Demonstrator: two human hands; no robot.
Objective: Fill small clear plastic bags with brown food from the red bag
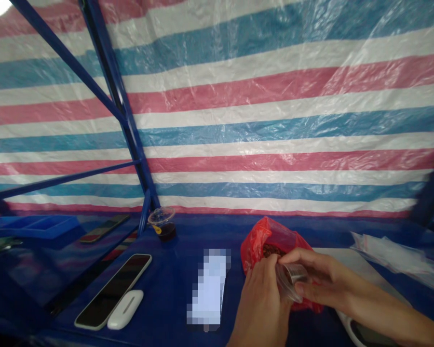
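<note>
A small clear plastic bag [292, 279] is held between my two hands, close in front of an open red plastic bag [251, 246]. Small dark brown pieces [273, 250] show in the red bag's mouth. My left hand [262, 294] is closed at the clear bag's left side, its fingers partly hidden behind the hand. From the right, my right hand [316, 272] pinches the clear bag between thumb and fingers. What the clear bag contains is hard to make out. Beneath my right forearm lies a pale flat scale [365, 270] with a dark display.
Several clear zip bags [401, 255] lie at the right. Left of my hands are a blurred-out white paper [210, 289], a phone [114, 289], a white earbud case [126, 309] and a cup of dark drink [164, 226]. A blue tray [39, 226] and another phone [104, 228] sit farther left.
</note>
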